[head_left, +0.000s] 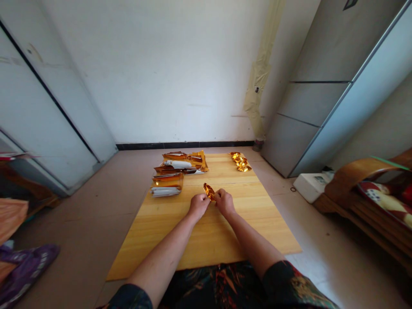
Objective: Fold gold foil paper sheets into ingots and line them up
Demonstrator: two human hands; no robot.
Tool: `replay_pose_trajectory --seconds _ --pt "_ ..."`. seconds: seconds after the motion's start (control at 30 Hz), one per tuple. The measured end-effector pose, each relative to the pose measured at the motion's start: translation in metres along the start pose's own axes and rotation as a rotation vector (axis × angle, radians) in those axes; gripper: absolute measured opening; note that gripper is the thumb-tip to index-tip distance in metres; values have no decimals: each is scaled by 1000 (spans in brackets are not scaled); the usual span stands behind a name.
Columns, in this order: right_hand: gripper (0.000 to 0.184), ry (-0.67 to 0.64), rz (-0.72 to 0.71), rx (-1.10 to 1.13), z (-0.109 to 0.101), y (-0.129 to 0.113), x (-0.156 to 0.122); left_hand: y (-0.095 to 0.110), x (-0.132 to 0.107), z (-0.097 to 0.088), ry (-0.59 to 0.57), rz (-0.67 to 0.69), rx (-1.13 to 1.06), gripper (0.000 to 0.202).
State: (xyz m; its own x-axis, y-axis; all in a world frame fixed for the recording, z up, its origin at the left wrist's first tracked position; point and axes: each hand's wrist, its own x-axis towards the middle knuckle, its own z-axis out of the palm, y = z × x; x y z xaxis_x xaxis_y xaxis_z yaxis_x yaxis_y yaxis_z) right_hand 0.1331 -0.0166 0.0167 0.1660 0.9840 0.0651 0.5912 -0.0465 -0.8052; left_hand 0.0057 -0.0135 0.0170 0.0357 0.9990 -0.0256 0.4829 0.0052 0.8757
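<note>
Between my two hands, over the middle of the wooden table, is a crumpled piece of shiny gold foil (209, 192). My left hand (198, 205) is closed at its lower left end. Closed as well, my right hand (224, 201) pinches the foil from the right side. The fingertips hide the foil's lower part, and whether anything is inside it cannot be seen. Several twisted gold foil pieces (240, 162) lie in a row at the table's far right corner.
Stacks of flat gold and white sheets or packets (167, 184) lie at the far left of the wooden table (257, 223). A grey refrigerator (309, 103), a white box (311, 187) and a wooden seat (354, 193) stand to the right. A white wall (180, 77) rises behind.
</note>
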Motion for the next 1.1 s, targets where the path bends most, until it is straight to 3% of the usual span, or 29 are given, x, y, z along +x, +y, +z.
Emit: replay_pose_trajectory --seconds 0.4,0.77,1.1 --pt "18 35 8 -34 3 3 5 2 1 -2 6 -6 71 22" --pt "9 -23 -31 -34 0 5 5 8 -2 0 10 36 227 25" --pt "13 -14 -91 1 -7 -4 5 5 -4 2 -38 25 201 26"
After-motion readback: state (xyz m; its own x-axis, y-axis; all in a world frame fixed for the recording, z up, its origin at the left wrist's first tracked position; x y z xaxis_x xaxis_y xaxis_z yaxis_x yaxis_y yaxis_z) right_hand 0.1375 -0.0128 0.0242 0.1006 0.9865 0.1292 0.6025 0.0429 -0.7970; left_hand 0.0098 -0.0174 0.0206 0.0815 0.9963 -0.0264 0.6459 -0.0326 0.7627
